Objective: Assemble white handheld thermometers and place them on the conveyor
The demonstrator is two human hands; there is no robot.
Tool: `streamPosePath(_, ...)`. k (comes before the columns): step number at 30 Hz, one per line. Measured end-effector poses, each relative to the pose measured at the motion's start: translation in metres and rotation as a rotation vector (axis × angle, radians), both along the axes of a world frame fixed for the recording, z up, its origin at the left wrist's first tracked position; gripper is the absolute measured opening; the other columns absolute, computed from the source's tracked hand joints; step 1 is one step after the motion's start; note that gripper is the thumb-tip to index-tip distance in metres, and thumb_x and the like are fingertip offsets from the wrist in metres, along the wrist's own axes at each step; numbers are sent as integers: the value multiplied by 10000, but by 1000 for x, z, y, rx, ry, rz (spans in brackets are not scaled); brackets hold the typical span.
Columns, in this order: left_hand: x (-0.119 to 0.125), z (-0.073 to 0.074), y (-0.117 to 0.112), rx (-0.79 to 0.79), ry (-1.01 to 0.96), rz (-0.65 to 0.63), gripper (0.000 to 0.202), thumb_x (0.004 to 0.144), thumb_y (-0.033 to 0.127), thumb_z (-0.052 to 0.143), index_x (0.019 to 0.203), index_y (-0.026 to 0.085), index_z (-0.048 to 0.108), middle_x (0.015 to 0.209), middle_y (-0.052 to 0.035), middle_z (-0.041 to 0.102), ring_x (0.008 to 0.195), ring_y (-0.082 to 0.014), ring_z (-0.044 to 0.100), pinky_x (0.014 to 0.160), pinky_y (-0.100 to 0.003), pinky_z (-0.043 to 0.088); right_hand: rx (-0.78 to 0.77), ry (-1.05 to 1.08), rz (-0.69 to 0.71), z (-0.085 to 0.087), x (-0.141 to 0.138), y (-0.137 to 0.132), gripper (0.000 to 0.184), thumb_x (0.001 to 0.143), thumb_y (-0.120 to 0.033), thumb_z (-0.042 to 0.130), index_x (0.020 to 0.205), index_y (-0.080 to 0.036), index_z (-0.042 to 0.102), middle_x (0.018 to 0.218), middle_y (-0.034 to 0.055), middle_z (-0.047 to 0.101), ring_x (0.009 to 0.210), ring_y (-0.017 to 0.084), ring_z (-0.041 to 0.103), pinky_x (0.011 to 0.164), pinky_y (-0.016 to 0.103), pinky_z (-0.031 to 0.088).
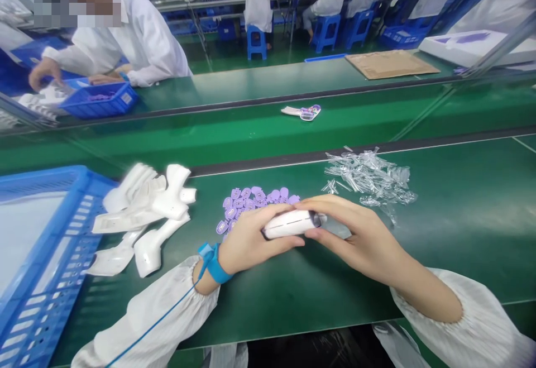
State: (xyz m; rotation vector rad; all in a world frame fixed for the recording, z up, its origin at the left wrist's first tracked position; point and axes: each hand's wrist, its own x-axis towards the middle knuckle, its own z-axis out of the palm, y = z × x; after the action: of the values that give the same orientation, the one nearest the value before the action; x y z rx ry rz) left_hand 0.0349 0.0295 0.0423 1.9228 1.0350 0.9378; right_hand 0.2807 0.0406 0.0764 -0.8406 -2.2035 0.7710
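Between my two hands is a white plastic housing [290, 225] with a dark end, held above the green bench. My left hand [251, 237] wraps its left side, thumb along the near face. On the right end, the fingers and thumb of my right hand [355, 234] pinch it; a bit of clear plastic shows beside that end. Behind my left hand lie several small purple plastic parts [247, 200]. To the right of them is a heap of clear plastic pieces [368, 175]. White curved shells [154, 206] are piled left of my left hand.
A blue basket [62, 234] stands at the left edge. Beyond the bench, a green conveyor belt [209, 139] carries one white and purple item [304, 112]. Across it, a co-worker [138, 38] handles parts near a blue bin [100, 100]; cardboard [391, 65] lies right.
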Motion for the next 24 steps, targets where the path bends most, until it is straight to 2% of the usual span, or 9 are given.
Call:
streamPosePath(2, -4, 3, 1, 107, -24, -44, 463, 991, 523, 773, 1337, 218, 741, 1208, -75, 837, 1016, -225, 809, 892, -290, 622, -43, 52, -30, -1, -1, -2, 352, 1050, -257, 712, 1393, -323, 671, 1283, 58, 775, 1166, 228, 744, 949, 353, 641)
streamPosePath(4, -7, 6, 1, 166, 1, -86, 443, 1024, 524, 727, 1349, 223, 742, 1203, -81, 839, 1001, -224, 815, 866, -280, 631, -65, 113, -53, -4, -2, -5, 328, 1032, -288, 746, 1354, -324, 697, 1227, 63, 776, 1115, 233, 745, 907, 363, 643)
streamPosePath(6, -8, 9, -1, 168, 56, -93, 448, 1033, 522, 712, 1369, 227, 737, 1223, -95, 836, 990, -239, 823, 842, -287, 639, -112, 174, -85, -6, -4, -10, 281, 1018, -334, 771, 1297, -331, 735, 1164, 64, 776, 1061, 234, 747, 864, 370, 649)
streamPosePath(10, -8, 10, -3, 164, 119, -118, 466, 1040, 507, 701, 1412, 227, 727, 1258, -119, 829, 1033, -281, 825, 893, -333, 642, -264, 275, -167, -12, -9, -19, 216, 978, -418, 816, 1177, -336, 797, 1068, 59, 772, 965, 230, 761, 792, 362, 662)
streamPosePath(14, -9, 5, -3, 179, 161, -138, 470, 1056, 535, 661, 1383, 208, 746, 1162, -125, 847, 964, -278, 822, 846, -331, 632, -392, 359, -220, -21, -14, -26, 215, 942, -461, 845, 1108, -327, 827, 1017, 57, 757, 873, 219, 761, 692, 336, 657)
streamPosePath(16, -9, 3, -2, 169, 177, -127, 477, 1060, 551, 646, 1364, 200, 755, 1123, -122, 850, 926, -268, 818, 816, -317, 623, -430, 368, -228, -25, -15, -25, 209, 948, -457, 838, 1111, -326, 829, 1036, 60, 752, 873, 216, 759, 691, 335, 661)
streamPosePath(19, -10, 1, 0, 124, 170, -120, 479, 1051, 579, 648, 1352, 225, 764, 1139, -101, 850, 919, -256, 814, 816, -303, 617, -406, 349, -185, -30, -12, -20, 192, 996, -429, 785, 1164, -340, 812, 1095, 62, 748, 957, 225, 759, 809, 365, 680)
streamPosePath(21, -11, -1, 1, 83, 138, -118, 485, 1044, 591, 653, 1379, 255, 754, 1219, -86, 840, 985, -259, 817, 866, -307, 620, -354, 318, -116, -35, -7, -15, 288, 1019, -440, 753, 1300, -373, 757, 1210, 68, 738, 1115, 251, 747, 944, 410, 667)
streamPosePath(24, -11, -6, 2, 42, 45, -87, 572, 1019, 619, 676, 1484, 286, 684, 1374, -78, 792, 1152, -285, 796, 999, -346, 610, -332, 140, -42, -44, 5, -8, 734, 957, -508, 814, 1613, -406, 500, 1536, 101, 615, 1390, 314, 640, 1097, 482, 607)
